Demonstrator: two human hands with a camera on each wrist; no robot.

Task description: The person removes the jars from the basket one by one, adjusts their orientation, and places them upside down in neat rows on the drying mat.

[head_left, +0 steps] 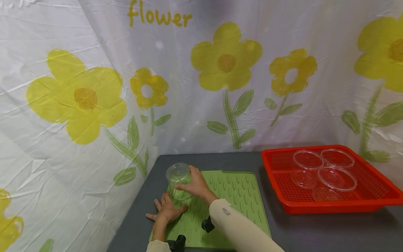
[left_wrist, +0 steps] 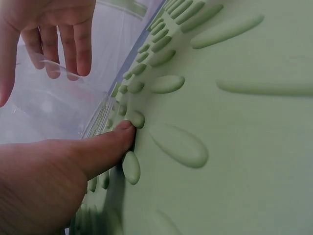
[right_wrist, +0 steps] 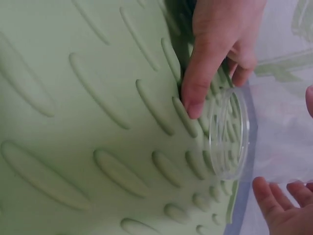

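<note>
A clear plastic cup (head_left: 177,172) stands over the far left corner of a green ridged mat (head_left: 234,206). My right hand (head_left: 199,186) grips it from the right side, thumb and fingers around its wall. The right wrist view has the cup's ringed rim (right_wrist: 243,132) right at the mat, with the body rising away from it. Close by on the near left is my left hand (head_left: 168,211), fingers spread. Its thumb (left_wrist: 105,149) rests on the mat's ridges beside the rim.
At the right, a red plastic basket (head_left: 330,206) holds three clear cups (head_left: 337,178), rims up. Both stand with the mat on a dark grey table (head_left: 220,161). Behind and to the left hangs a white curtain (head_left: 185,115) printed with yellow flowers.
</note>
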